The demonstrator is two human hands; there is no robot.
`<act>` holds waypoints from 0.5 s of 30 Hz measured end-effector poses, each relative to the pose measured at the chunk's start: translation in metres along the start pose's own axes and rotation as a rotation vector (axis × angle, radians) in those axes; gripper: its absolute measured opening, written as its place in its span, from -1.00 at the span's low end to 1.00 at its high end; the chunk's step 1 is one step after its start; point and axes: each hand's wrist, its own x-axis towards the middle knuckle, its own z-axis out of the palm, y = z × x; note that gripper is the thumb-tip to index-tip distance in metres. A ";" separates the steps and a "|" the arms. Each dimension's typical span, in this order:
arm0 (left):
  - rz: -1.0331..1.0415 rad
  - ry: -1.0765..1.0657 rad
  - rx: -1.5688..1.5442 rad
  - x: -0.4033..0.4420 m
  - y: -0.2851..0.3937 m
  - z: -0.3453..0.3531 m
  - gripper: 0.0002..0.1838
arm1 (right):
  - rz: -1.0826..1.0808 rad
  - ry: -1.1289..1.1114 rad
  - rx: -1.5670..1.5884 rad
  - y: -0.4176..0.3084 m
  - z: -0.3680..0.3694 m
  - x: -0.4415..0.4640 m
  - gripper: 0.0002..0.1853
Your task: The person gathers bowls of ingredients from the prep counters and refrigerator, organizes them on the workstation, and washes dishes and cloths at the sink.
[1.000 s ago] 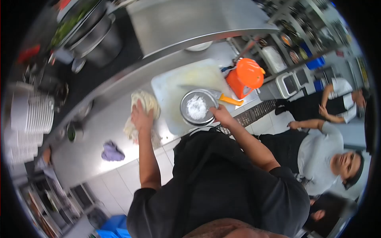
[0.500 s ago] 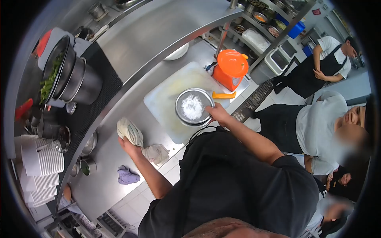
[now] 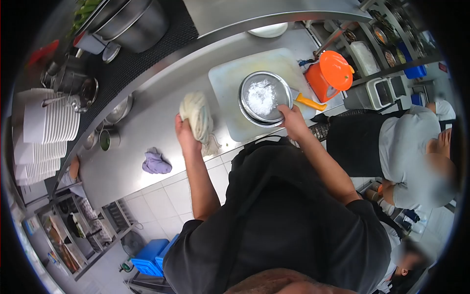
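Observation:
My right hand (image 3: 295, 122) grips the near rim of a round metal bowl (image 3: 277, 88) over the cutting board. White powder (image 3: 261, 97) lies heaped inside. A second metal rim shows just beneath it; I cannot tell if that is another bowl. Beside it on the white cutting board (image 3: 223, 83) is a knife with a yellow handle (image 3: 311, 102), its blade mostly hidden. My left hand (image 3: 187, 136) is closed around a bunched cream cloth (image 3: 197, 115) above the steel counter. Another beige cloth (image 3: 211, 147) shows just below it, near the counter edge.
An orange kitchen scale (image 3: 324, 78) stands right of the board. A purple cloth (image 3: 155, 161) lies on the steel counter (image 3: 117, 171). Stacked white dishes (image 3: 49, 117) and metal pots (image 3: 142, 29) sit on the raised shelf at left. A person (image 3: 411, 142) stands close on my right.
The camera view has swung, so the counter things appear farther right and higher. My left hand still holds the cream cloth and my right hand still holds the bowl over the board.

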 end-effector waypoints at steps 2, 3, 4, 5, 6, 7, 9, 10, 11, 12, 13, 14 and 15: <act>-0.022 -0.017 0.078 -0.011 -0.006 0.012 -0.63 | -0.007 -0.001 -0.026 -0.012 0.003 -0.013 -0.58; -0.007 -0.029 0.156 -0.016 -0.011 0.016 -0.63 | -0.012 -0.006 0.002 -0.013 0.004 -0.017 -0.58; 0.007 -0.043 0.235 -0.021 -0.014 0.022 -0.64 | -0.016 -0.008 0.030 -0.014 0.005 -0.020 -0.58; 0.021 -0.058 0.313 -0.025 -0.018 0.027 -0.64 | -0.021 -0.011 0.059 -0.013 0.006 -0.022 -0.58; 0.033 -0.060 0.378 -0.030 -0.022 0.035 -0.67 | -0.021 0.002 0.045 -0.012 0.006 -0.024 -0.58; 0.031 -0.100 0.436 -0.033 -0.026 0.037 -0.66 | -0.022 0.016 0.031 -0.011 0.005 -0.024 -0.57; 0.027 -0.187 0.549 -0.036 -0.037 0.041 -0.66 | -0.031 0.016 0.014 -0.005 -0.002 -0.020 -0.56; -0.018 -0.198 0.530 -0.040 -0.038 0.049 -0.65 | -0.036 0.000 0.010 0.000 -0.007 -0.017 -0.55; -0.032 -0.236 0.525 -0.043 -0.038 0.055 -0.65 | -0.040 -0.016 0.007 0.004 -0.011 -0.013 -0.55; -0.047 -0.273 0.521 -0.046 -0.038 0.062 -0.65 | -0.038 0.009 0.022 0.008 -0.016 -0.012 -0.57; -0.062 -0.309 0.517 -0.049 -0.038 0.067 -0.64 | -0.036 0.034 0.037 0.005 -0.013 -0.018 -0.60; -0.040 -0.328 0.552 -0.051 -0.039 0.071 -0.66 | -0.034 0.059 0.052 0.003 -0.011 -0.021 -0.62; -0.012 -0.355 0.603 -0.050 -0.041 0.072 -0.65 | -0.032 0.064 0.076 0.004 -0.012 -0.022 -0.62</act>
